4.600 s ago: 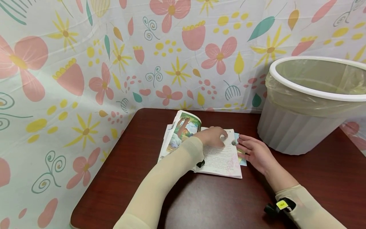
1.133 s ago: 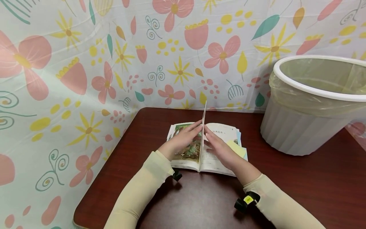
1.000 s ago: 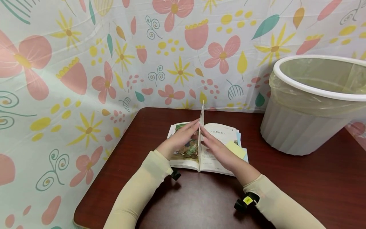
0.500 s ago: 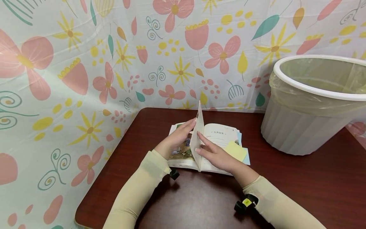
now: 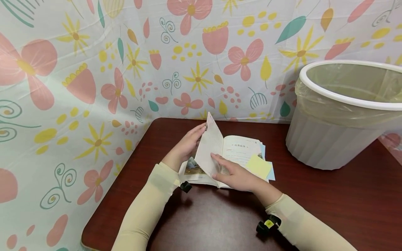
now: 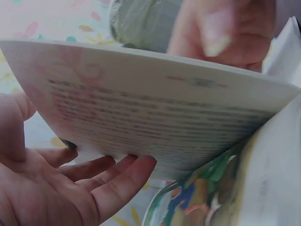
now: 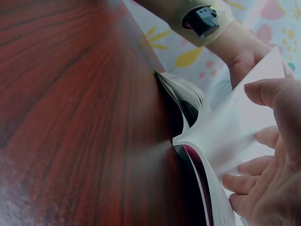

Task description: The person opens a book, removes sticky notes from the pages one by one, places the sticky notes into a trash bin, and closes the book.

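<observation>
Where the two hands come together, mid-frame in the head view: 1 book point(image 5: 240, 143), lying opened on the tabletop, spine approx. vertical in frame, w/ a single page point(image 5: 211, 144) raised off it & tilted to the L. side of frame.

L. hand point(image 5: 185, 145): ctr of frame, on the L. side of the raised page; fingers extended, slightly apart, tips against that face (cf. L. wrist view, lower L.). Whether the thumb touches: can't tell.

R. hand point(image 5: 237, 174): just R. of & below ctr, opp. face of same page; fingers long & spread, no pinch seen; thumb near the page's lower part, contact unclear.

Printed text on the book's R. side; coloured illus. partly showing on its L., below the L. hand.

1 yellow note point(image 5: 259, 166), on outer R. part of book, overlapping light blue paper point(image 5: 272, 172) that juts past the book's R. edge.

1 grey bin point(image 5: 323, 139), far R. of frame, white rim, w/ translucent liner point(image 5: 339, 113) folded over; well apart from book.

Table point(image 5: 213, 219): dk red-brown, wood-grain, lower half of frame.

Backdrop point(image 5: 119, 28): white cloth, floral print, top & L.

Sleeves point(image 5: 147, 205): cream, both arms, lower L. & lower R.; 1 blk wrist device point(image 5: 185, 187) per wrist, R. one w/ yellow label.
</observation>
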Demonstrator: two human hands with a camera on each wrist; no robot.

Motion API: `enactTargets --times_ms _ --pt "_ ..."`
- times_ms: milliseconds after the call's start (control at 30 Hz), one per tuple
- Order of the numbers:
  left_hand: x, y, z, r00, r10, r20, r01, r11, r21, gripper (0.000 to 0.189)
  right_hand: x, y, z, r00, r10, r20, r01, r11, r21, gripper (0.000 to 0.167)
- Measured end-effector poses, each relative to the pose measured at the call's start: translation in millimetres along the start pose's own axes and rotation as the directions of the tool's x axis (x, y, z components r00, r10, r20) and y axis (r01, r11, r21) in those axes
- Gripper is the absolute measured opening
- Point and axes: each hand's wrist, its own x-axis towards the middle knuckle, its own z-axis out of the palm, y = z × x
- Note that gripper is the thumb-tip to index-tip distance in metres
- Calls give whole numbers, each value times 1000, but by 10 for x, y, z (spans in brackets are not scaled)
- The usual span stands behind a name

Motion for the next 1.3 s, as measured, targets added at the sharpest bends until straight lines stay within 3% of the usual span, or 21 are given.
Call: enactTargets --times_ms 133,500,833,1100,1300 --pt "-23 36 -117 1000 -6 -27 5 999 -49 61 -3 3 16 1000 -31 4 31 999 -44 72" --pt "1 -10 -447 995 -54 -81 51 998 -33 63 -2 22 35 998 -48 44 53 992 -112 57" --pt "59 -195 -579 972 -135 -194 162 977 135 66 -17 10 12 995 -32 92 39 996 -80 41" --pt "124 -313 -617 962 -195 -192 240 939 248 65 -21 47 -31 994 -66 86 68 998 -17 35" --pt "142 -349 -593 963 -175 -206 238 910 340 62 -31 73 -90 995 -75 62 77 997 -24 34"
